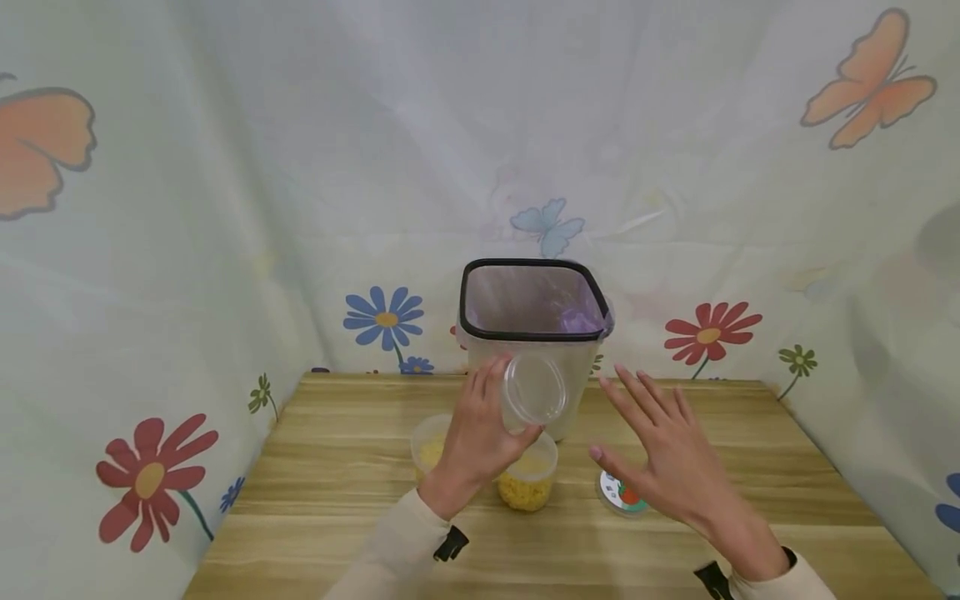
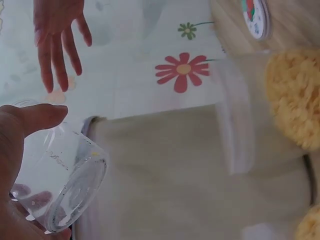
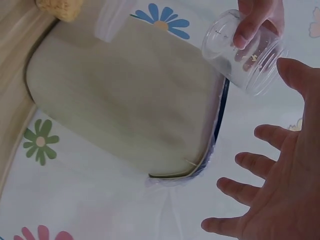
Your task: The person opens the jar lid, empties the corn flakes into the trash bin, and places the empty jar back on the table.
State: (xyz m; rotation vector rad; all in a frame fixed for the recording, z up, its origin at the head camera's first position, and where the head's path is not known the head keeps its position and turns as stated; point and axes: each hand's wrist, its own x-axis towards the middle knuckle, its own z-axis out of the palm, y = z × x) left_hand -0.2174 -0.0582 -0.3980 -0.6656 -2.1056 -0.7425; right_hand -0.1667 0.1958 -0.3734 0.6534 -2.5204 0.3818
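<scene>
My left hand (image 1: 474, 433) grips a clear plastic jar (image 1: 536, 388) by its sides, thumb on one side and fingers on the other. The jar is tilted in front of the upper wall of a translucent bin (image 1: 588, 362). A few small yellowish crumbs cling inside the jar (image 3: 250, 62) in the right wrist view. To the right, my right hand (image 1: 678, 467) is held up with its fingers spread, holding nothing. Below it a round lid (image 1: 618, 493) with a printed picture lies on the table, partly covered by the hand in the head view.
Two clear tubs hold yellow pieces: one tub (image 1: 527, 493) stands in front of the bin, the other tub (image 1: 429, 429) is partly behind my left hand. The bin has a black rim (image 1: 532, 337) and a bag inside. A flowered curtain (image 1: 420, 167) surrounds the wooden table (image 1: 337, 467).
</scene>
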